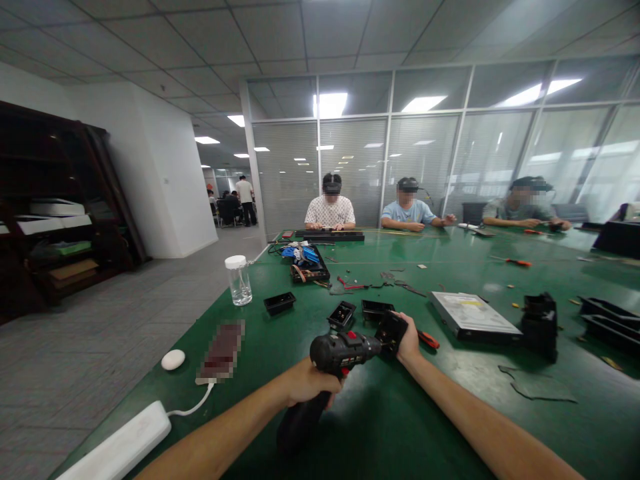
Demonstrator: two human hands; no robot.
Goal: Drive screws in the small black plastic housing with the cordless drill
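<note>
The left hand (306, 383) is wrapped around the drill (336, 353), its bit pointing at the open black box (390, 331). The right hand (410, 339), fingers closed on the box's right side, holds it above the table (385, 413). Beyond lie 3 trays (281, 309); an orange handle (429, 340) lies near the right wrist.

Dim-ish; lt from ceiling lamps (207, 140); soft glare on tbl (400, 413); edges warped.

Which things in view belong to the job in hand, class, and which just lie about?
In use:
power drill, in left hand
black casing, in right hand
probably small black trays

Seemingly lying about:
lidded jar
white round object
flat silver unit
</note>
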